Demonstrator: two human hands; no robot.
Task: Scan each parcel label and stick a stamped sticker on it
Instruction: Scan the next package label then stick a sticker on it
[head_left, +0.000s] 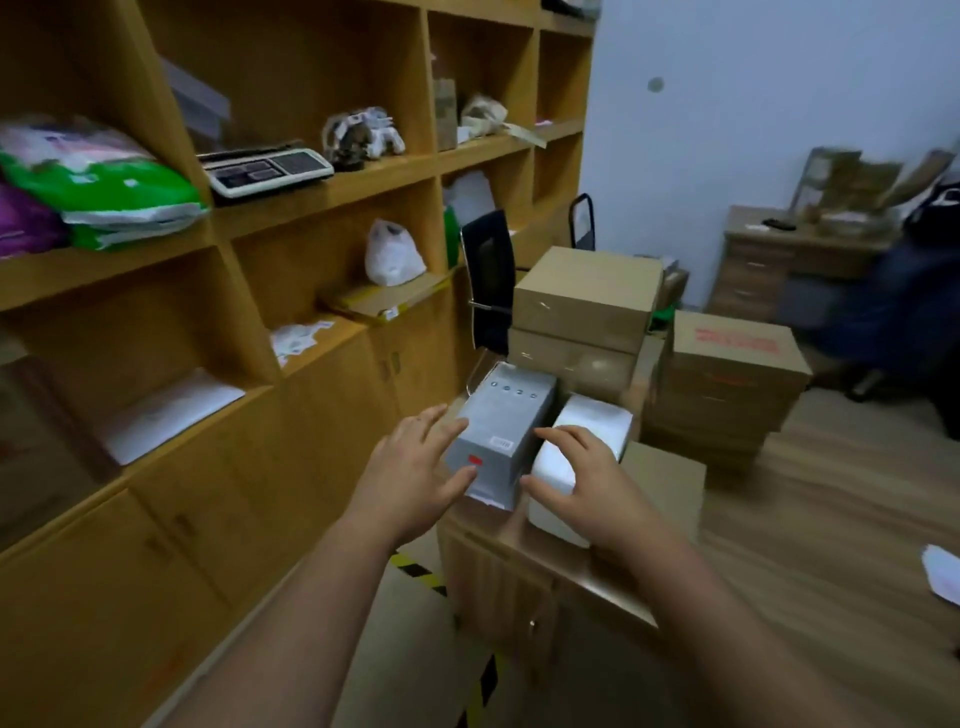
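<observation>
I see both hands out in front of me, one on each side of a grey box (501, 436). My left hand (415, 475) has its fingers spread and nearly straight, and the fingertips (457, 423) touch the left side of the box. My right hand (582, 483) is bent in a soft curve over a white block (576, 457), and its thumb reaches toward the right side of the grey box. I cannot tell if that thumb really touches it. Neither hand is wrapped around anything.

The grey box is long with flat sides and a dull, smooth skin. It has a small red mark and a little white label near the end closest to me, and a row of tiny dots on top at the far end. It lies on a low wooden cabinet (670, 483), just beside the white block, which looks like smooth paper with a rounded top.

Both arms are bare and reach forward from the bottom of the view.

Behind the cabinet stand brown cardboard boxes (587, 296) in a stack, plain and square. A black chair (488, 275) is near them. On the left is a big wooden shelf (322, 208) with a weighing scale (267, 171) and soft plastic bags (104, 182) on it.
</observation>
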